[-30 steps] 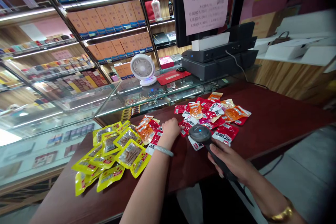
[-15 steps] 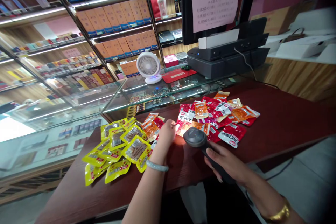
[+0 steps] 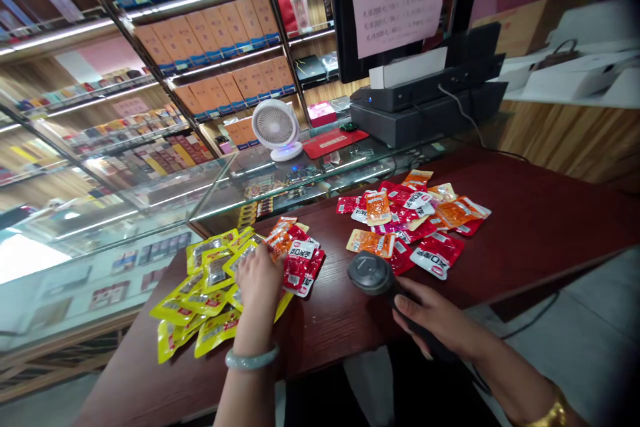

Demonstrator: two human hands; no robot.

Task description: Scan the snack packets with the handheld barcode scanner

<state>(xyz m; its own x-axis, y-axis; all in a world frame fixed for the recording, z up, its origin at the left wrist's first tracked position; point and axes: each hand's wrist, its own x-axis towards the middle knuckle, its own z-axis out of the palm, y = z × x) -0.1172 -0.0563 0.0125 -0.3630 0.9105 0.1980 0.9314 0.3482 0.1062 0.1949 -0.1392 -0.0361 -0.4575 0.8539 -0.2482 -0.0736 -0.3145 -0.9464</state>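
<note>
My left hand (image 3: 260, 275) reaches over a heap of yellow snack packets (image 3: 216, 272) on the left. Its fingers look apart and point down at the packets, their tips partly hidden. Just right of it lies a small pile of red and white packets (image 3: 300, 260), with orange ones behind. My right hand (image 3: 430, 312) is wrapped around the handle of a dark barcode scanner (image 3: 371, 272), whose head hangs over the table. Beyond the scanner spreads a pile of red and orange packets (image 3: 407, 213).
The packets lie on a dark red table (image 3: 540, 213). A glass display counter (image 3: 220, 193) runs behind, bearing a white fan (image 3: 276, 125), a red mat (image 3: 334, 143) and a black cash drawer (image 3: 400, 121) below a monitor. Shelves of boxes (image 3: 215, 33) stand further back.
My left hand has moved left, from the red and orange pile to the yellow heap. A red and white packet now lies on the left pile. The scanner stays nearly in place.
</note>
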